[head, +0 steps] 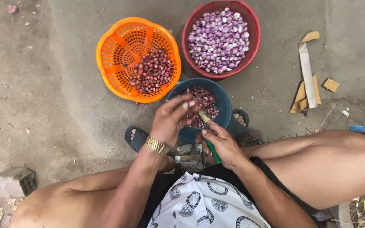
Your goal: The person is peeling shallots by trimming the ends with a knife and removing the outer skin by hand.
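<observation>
My left hand, with a gold bracelet at the wrist, is closed on a small shallot over the dark blue bowl, which holds purple peelings. My right hand grips a knife with a green handle; its blade points up toward the left fingers. An orange basket holds unpeeled red shallots. A red bowl is full of peeled pale purple shallots.
I sit low on bare concrete, knees spread, feet in dark sandals beside the blue bowl. Wood and cardboard scraps lie at the right. A grey brick sits at the lower left.
</observation>
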